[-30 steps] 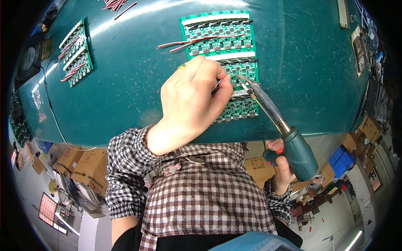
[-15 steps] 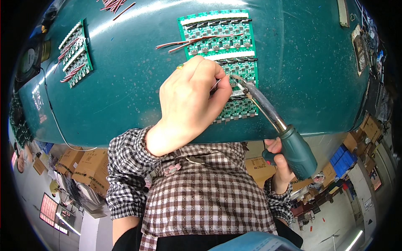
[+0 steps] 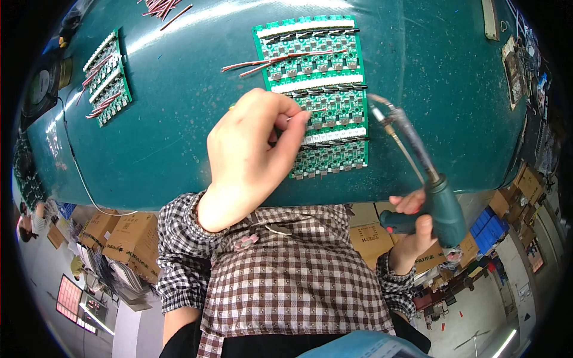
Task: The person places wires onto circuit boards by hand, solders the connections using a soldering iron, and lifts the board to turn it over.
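A green circuit board panel (image 3: 352,122) lies on the table, with white connector rows and black parts across it. My left hand (image 3: 248,143) is over its left side, thumb and forefinger pinched on a thin red-tipped wire (image 3: 321,110) whose end reaches over the board. My right hand (image 3: 422,234) grips a dark green soldering gun (image 3: 449,215) with a metal feed tube beside its barrel. The gun's tip is apart from the board, just past its right edge. Red and black wires (image 3: 268,61) rest across the upper part of the panel.
Another circuit board (image 3: 124,89) with wires on it lies at the left of the green table (image 3: 173,119). Loose red wires (image 3: 160,7) are piled at the far edge. A cable (image 3: 73,155) runs down the left side. Cardboard boxes (image 3: 134,238) stand below the table.
The soldering gun has moved right, off the board, in my right hand. My left hand has shifted left and slightly down, uncovering more of the panel and the red-tipped wire.
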Demonstrator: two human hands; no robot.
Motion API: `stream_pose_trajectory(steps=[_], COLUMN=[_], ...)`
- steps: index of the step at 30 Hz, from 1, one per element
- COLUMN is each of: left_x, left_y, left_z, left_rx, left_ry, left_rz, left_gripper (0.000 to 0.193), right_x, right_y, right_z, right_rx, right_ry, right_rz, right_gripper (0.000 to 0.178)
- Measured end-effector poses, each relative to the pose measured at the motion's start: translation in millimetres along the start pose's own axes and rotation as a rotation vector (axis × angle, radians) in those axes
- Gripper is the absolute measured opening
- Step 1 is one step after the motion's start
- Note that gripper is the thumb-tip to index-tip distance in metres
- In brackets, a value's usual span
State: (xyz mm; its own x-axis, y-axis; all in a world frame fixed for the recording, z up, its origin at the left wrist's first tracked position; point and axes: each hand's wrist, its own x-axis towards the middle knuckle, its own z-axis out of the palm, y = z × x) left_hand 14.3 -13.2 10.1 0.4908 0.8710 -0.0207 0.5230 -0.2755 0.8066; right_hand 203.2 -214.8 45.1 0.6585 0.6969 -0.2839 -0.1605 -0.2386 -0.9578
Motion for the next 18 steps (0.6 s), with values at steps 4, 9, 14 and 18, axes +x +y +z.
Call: stream_pose_trajectory(steps=[4, 9, 14, 18], left_x=[-4.1, -1.3, -0.7, -1.8], left_y=[-1.3, 1.3, 2.8, 3.1], left_z=[-6.8, -9.6, -14.3, -17.2], left_rx=[-0.092, -0.070, -0.064, -0.048], left_ry=[-0.038, -0.057, -0.064, -0.059], left_rz=[-0.136, -0.155, -0.184, -0.191], left_gripper=[0.010, 0.010, 0.009, 0.008], right_x=[17.0, 25.1, 30.6, 32.8], right_y=[7.5, 16.6, 26.0, 30.8], right_z=[-9.6, -17.7, -26.1, -31.4], right_rx=[0.054, 0.217, 0.316, 0.404], right_ry=[-0.012, 0.033, -0.021, -0.037], right_rz=[-0.026, 0.021, 0.030, 0.014], right_gripper=[0.054, 0.052, 0.052, 0.052])
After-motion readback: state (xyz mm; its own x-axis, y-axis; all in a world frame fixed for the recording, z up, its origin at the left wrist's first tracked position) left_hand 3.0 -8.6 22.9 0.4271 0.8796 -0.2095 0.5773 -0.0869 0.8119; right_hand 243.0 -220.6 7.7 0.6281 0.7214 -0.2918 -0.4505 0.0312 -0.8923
